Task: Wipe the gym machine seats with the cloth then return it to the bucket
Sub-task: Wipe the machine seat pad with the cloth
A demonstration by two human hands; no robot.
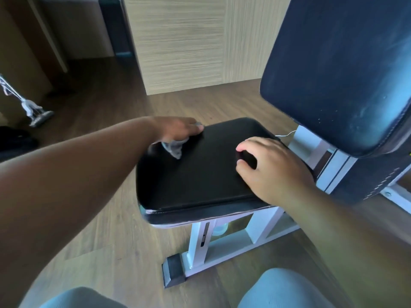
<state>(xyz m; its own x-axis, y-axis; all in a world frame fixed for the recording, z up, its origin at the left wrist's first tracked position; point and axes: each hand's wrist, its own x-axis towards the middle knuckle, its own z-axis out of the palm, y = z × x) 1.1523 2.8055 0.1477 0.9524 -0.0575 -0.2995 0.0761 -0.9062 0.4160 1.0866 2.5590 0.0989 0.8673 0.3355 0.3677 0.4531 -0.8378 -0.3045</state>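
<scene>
Your left hand (178,130) clutches the cloth (174,147), frame centre; right hand (271,167) splayed, empty, bracing seat (200,174). Overlap strokes toward near edge.

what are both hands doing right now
Left hand: closed on the cloth, at the seat's far edge.
Right hand: open, empty, resting on the seat.

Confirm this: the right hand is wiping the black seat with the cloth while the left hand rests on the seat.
Hands are swapped. The head view shows the left hand pressing the cloth on the black seat; the right hand rests there.
</scene>
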